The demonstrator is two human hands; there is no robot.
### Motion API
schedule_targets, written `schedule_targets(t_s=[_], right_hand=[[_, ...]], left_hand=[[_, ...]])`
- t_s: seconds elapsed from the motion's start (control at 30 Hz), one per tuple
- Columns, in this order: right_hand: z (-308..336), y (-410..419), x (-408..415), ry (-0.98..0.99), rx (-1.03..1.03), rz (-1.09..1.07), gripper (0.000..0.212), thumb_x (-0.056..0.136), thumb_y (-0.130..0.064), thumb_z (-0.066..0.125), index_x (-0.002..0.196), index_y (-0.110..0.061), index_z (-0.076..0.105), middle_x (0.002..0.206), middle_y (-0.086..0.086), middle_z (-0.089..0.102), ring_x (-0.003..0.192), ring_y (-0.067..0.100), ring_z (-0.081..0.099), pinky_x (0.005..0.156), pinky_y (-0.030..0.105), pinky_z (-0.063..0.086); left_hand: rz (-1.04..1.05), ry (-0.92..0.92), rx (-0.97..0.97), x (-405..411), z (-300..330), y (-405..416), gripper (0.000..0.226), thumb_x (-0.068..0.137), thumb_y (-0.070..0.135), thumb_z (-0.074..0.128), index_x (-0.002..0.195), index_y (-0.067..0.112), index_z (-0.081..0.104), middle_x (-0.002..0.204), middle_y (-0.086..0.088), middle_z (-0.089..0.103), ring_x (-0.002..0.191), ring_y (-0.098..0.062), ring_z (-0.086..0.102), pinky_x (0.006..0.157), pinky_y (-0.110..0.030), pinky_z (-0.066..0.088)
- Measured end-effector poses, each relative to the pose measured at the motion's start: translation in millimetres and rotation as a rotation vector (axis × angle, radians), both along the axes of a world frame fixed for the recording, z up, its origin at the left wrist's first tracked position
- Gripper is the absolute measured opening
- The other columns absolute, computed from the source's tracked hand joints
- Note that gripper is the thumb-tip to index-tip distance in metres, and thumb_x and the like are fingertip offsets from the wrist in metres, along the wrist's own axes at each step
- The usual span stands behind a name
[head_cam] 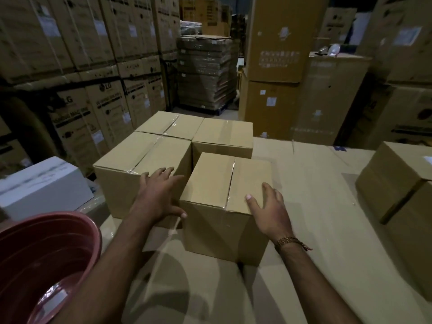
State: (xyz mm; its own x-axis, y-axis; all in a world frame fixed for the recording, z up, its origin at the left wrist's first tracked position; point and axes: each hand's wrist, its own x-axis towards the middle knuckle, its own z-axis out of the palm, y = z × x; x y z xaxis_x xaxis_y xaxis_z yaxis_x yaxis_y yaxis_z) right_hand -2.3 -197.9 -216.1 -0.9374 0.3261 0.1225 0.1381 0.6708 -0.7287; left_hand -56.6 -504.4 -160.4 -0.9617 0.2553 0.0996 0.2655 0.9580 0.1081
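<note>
A small taped cardboard box (210, 183) stands on a flat cardboard work surface (315, 218) in front of me. My left hand (159, 197) lies against its left side with straight, spread fingers, thumb at the near left corner. My right hand (268, 206) rests with straight fingers on the box's right top edge and side. A bracelet is on my right wrist. Neither hand curls round anything.
A larger taped box (140, 160) stands left of the small one, two more boxes (224, 136) behind. Another box (402, 183) sits at the right edge. A red plastic tub (42, 258) is at lower left, a white box (42, 185) beside it. Tall stacked cartons surround the area.
</note>
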Motion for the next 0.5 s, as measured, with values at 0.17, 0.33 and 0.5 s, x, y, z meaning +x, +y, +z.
schedule_targets(t_s=[0.17, 0.33, 0.5], right_hand=[[1.6, -17.6, -26.3, 0.009, -0.001, -0.010, 0.075, 0.103, -0.060, 0.054, 0.165, -0.025, 0.031, 0.170, 0.006, 0.029, 0.148, 0.032, 0.044, 0.115, 0.043, 0.042], [5.1, -31.2, -45.8, 0.023, -0.002, -0.016, 0.073, 0.104, -0.056, 0.055, 0.164, -0.022, 0.034, 0.166, 0.006, 0.034, 0.146, 0.031, 0.045, 0.114, 0.039, 0.040], [6.6, -38.6, -60.9, 0.012, 0.016, -0.015, 0.073, 0.104, -0.056, 0.055, 0.164, -0.021, 0.034, 0.167, 0.007, 0.034, 0.148, 0.030, 0.042, 0.114, 0.040, 0.039]], left_hand=[[-0.005, 0.091, 0.063, -24.3, -14.4, -13.1, 0.107, 0.064, 0.065, 0.090, 0.156, 0.031, 0.046, 0.154, 0.003, 0.051, 0.143, -0.020, 0.041, 0.123, -0.047, 0.023], [-0.016, 0.139, 0.216, -38.0, -24.7, -16.7, 0.086, 0.068, 0.043, 0.096, 0.144, 0.021, 0.063, 0.135, 0.002, 0.060, 0.126, -0.022, 0.048, 0.104, -0.038, 0.046], [-0.024, 0.140, 0.195, -46.7, -19.1, -17.5, 0.066, 0.079, 0.029, 0.091, 0.140, 0.022, 0.067, 0.129, 0.002, 0.060, 0.121, -0.020, 0.051, 0.096, -0.039, 0.052]])
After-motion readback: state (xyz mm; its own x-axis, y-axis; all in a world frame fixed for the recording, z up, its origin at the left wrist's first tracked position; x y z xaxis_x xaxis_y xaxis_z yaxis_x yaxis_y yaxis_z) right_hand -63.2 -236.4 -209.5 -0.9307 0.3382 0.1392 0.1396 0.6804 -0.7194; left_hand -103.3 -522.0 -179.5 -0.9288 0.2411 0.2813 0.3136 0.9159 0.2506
